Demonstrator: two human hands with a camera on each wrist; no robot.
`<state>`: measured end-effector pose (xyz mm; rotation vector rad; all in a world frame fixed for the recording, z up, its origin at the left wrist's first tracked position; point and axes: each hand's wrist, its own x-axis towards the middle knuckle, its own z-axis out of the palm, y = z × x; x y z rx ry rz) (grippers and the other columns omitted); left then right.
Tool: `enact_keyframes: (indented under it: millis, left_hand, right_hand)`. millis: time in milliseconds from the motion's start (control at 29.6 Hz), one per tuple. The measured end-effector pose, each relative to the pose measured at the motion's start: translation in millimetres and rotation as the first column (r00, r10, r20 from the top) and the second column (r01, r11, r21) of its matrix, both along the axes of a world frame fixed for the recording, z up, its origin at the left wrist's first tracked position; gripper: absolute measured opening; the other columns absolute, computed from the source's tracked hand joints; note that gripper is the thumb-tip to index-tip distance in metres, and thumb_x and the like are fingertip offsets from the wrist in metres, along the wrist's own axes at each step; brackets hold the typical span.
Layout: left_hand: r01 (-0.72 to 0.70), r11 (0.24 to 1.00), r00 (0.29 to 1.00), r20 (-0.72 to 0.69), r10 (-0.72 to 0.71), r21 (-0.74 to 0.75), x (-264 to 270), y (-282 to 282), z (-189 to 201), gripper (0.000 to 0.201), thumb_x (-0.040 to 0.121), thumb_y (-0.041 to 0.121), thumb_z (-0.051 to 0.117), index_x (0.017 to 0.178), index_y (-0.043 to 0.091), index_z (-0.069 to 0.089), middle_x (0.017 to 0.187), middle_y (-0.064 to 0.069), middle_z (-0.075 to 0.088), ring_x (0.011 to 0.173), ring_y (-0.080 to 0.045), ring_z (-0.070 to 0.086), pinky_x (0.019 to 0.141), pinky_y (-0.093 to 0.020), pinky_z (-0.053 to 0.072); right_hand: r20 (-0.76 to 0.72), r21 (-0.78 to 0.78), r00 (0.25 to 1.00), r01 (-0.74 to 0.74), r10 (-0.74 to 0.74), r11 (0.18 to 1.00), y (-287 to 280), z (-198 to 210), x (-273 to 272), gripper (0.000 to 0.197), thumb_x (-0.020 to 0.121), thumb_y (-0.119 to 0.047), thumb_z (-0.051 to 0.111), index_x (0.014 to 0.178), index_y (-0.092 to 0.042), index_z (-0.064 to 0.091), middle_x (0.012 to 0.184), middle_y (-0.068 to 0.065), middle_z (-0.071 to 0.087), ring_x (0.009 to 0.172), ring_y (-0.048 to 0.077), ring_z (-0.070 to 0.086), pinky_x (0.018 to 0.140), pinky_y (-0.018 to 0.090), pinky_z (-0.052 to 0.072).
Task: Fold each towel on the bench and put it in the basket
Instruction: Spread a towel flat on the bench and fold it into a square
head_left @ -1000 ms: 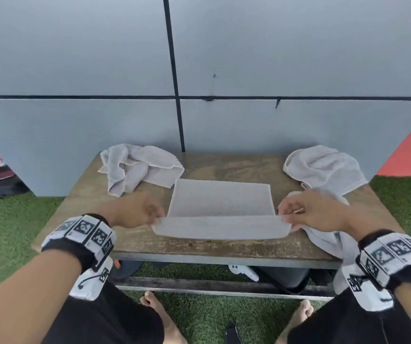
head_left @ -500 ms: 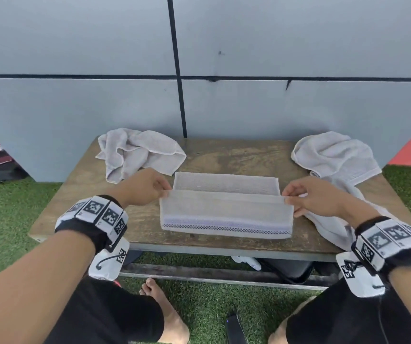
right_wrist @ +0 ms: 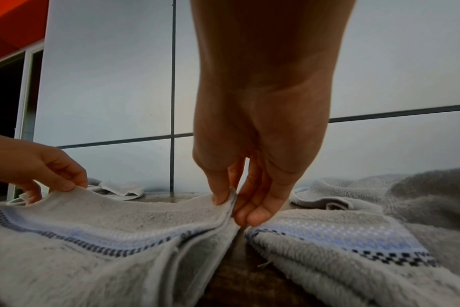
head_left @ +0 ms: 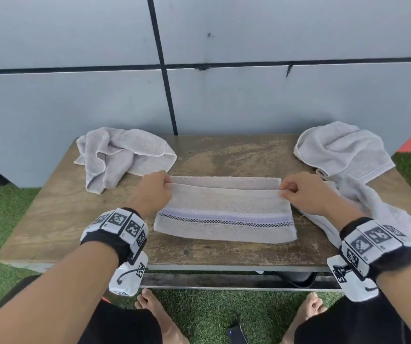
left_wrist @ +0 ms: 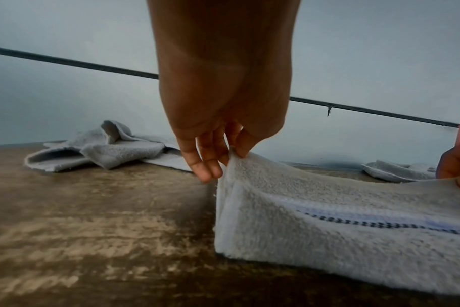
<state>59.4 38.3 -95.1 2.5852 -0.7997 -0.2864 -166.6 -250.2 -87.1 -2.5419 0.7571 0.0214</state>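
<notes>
While pinching the striped towel (head_left: 224, 214) mid-fold near the bench's (head_left: 58, 219) front edge, left hand (head_left: 150, 192) and right hand (head_left: 303, 192) gripping its corners. Crumpled towels at back-left corner (head_left: 122, 155) and right edge (head_left: 341, 150) unfolded; basket nowhere visible.

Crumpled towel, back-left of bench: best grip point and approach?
Likely the crumpled towel is best taken at its hemmed edge trailing toward the bench's left rim, a pinch grip from above. That edge lies flat and exposed; the middle is bunched in folds, so grabbing there hides the corners.
</notes>
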Motion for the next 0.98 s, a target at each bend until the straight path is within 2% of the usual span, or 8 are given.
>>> enact_keyframes:
  millis: [169, 236, 270, 337, 540, 776, 877, 979]
  left_hand:
    - [-0.052, 0.978, 0.998, 0.035, 0.060, -0.204, 10, -7, -10, 0.013, 0.096, 0.012, 0.052, 0.099, 0.017, 0.064, 0.093, 0.003, 0.064, 0.080, -0.013, 0.057, 0.065, -0.025, 0.039]
    - [-0.061, 0.962, 0.995, 0.066, 0.082, -0.267, 14, -11, -11, 0.011, 0.095, 0.012, 0.053, 0.098, 0.017, 0.063, 0.090, 0.004, 0.064, 0.077, -0.013, 0.057, 0.063, -0.021, 0.041]
    - [-0.072, 0.957, 0.993, 0.073, 0.096, -0.280, 17, -12, -12, 0.010, 0.095, 0.013, 0.054, 0.097, 0.015, 0.064, 0.089, 0.003, 0.064, 0.077, -0.015, 0.058, 0.065, -0.024, 0.044]
    - [-0.097, 0.957, 0.989, 0.080, 0.123, -0.273, 22, -15, -14, 0.010, 0.095, 0.014, 0.055, 0.097, 0.012, 0.065, 0.088, 0.001, 0.065, 0.079, -0.020, 0.059, 0.071, -0.034, 0.047]
    - [-0.143, 0.968, 0.983, 0.087, 0.163, -0.206, 25, -17, -25, 0.011, 0.094, 0.015, 0.057, 0.095, 0.011, 0.067, 0.093, -0.002, 0.066, 0.088, -0.020, 0.059, 0.079, -0.034, 0.047]
    - [-0.127, 0.977, 0.987, 0.071, 0.141, -0.173, 32, -17, -32, 0.014, 0.094, 0.020, 0.060, 0.099, 0.014, 0.071, 0.105, -0.003, 0.067, 0.097, -0.022, 0.061, 0.089, -0.039, 0.052]
    - [-0.105, 0.987, 0.991, 0.074, 0.115, -0.122, 34, -19, -30, 0.017, 0.096, 0.020, 0.060, 0.103, 0.012, 0.072, 0.105, -0.004, 0.065, 0.092, -0.019, 0.059, 0.082, -0.033, 0.047]
    - [-0.075, 0.995, 0.994, 0.081, 0.080, -0.059, 35, -19, -27, 0.016, 0.096, 0.020, 0.060, 0.099, 0.010, 0.072, 0.100, -0.005, 0.064, 0.088, -0.019, 0.057, 0.076, -0.031, 0.044]
  right_hand:
    - [0.037, -0.012, 0.999, 0.030, -0.029, 0.999, -4, -4, 7, 0.006, 0.093, -0.022, 0.067, 0.090, -0.024, 0.072, 0.089, -0.003, 0.069, 0.088, 0.017, 0.061, 0.080, 0.028, 0.043]
    - [0.085, -0.044, 0.995, 0.063, -0.059, 0.997, -6, -3, 13, 0.008, 0.094, -0.021, 0.065, 0.093, -0.018, 0.073, 0.090, -0.002, 0.070, 0.087, 0.018, 0.062, 0.077, 0.028, 0.042]
    - [0.113, -0.047, 0.991, 0.082, -0.076, 0.996, -7, -2, 16, 0.009, 0.095, -0.020, 0.065, 0.092, -0.016, 0.072, 0.089, -0.001, 0.070, 0.084, 0.018, 0.062, 0.074, 0.028, 0.041]
    - [0.146, -0.047, 0.984, 0.107, -0.099, 0.993, -8, -3, 24, 0.010, 0.095, -0.020, 0.064, 0.091, -0.015, 0.072, 0.087, 0.000, 0.070, 0.082, 0.018, 0.063, 0.070, 0.028, 0.041]
    - [0.122, -0.081, 0.986, 0.123, -0.112, 0.989, -12, -15, 39, 0.010, 0.093, -0.023, 0.067, 0.087, -0.017, 0.072, 0.088, 0.000, 0.070, 0.087, 0.020, 0.064, 0.081, 0.034, 0.051]
    - [0.027, -0.095, 0.988, 0.157, -0.155, 0.983, -12, -21, 43, 0.008, 0.092, -0.027, 0.067, 0.091, -0.020, 0.073, 0.094, 0.002, 0.072, 0.095, 0.025, 0.063, 0.088, 0.040, 0.053]
    - [-0.001, -0.085, 0.986, 0.164, -0.165, 0.983, -12, -22, 45, 0.012, 0.094, -0.027, 0.067, 0.095, -0.019, 0.075, 0.096, 0.003, 0.071, 0.096, 0.025, 0.064, 0.088, 0.036, 0.052]
    - [-0.012, -0.076, 0.984, 0.179, -0.180, 0.981, -9, -21, 47, 0.012, 0.093, -0.025, 0.068, 0.084, -0.020, 0.072, 0.091, 0.004, 0.070, 0.089, 0.025, 0.063, 0.079, 0.032, 0.049]
